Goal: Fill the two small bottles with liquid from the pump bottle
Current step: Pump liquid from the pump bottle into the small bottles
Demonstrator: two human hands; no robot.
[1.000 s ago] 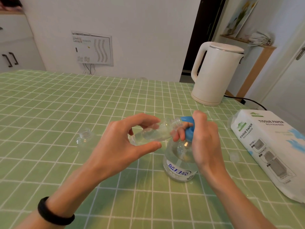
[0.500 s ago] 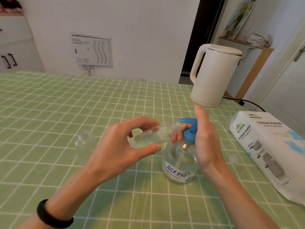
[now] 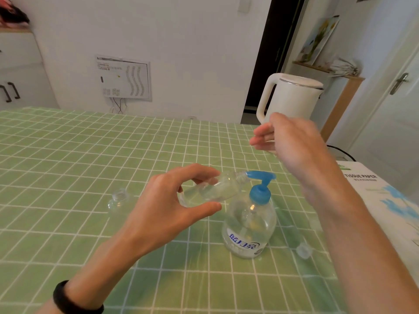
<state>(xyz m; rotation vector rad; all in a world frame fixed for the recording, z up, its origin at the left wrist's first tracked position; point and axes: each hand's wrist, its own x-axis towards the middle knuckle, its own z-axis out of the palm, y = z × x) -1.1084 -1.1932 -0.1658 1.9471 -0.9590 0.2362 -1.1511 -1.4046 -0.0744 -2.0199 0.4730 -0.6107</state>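
Small clear plastic bottle, gripped in your left hand, is touching the spout of the blue-topped pump bottle; your right hand is hovering relaxed at 1 o'clock.

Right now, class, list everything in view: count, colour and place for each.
tablecloth: one, green checked, spread under everything
pump bottle: one, clear with blue pump, standing mid-cloth
small bottle: one, clear, tilted, mouth at the pump spout
second small bottle: one, clear, standing on the tablecloth, left
cap: one, pale, right of the pump bottle
kettle: one, white, far right
tissue pack: one, white, right edge
wristband: one, black, left wrist
left hand: one, grips the small bottle
right hand: one, open, above the pump
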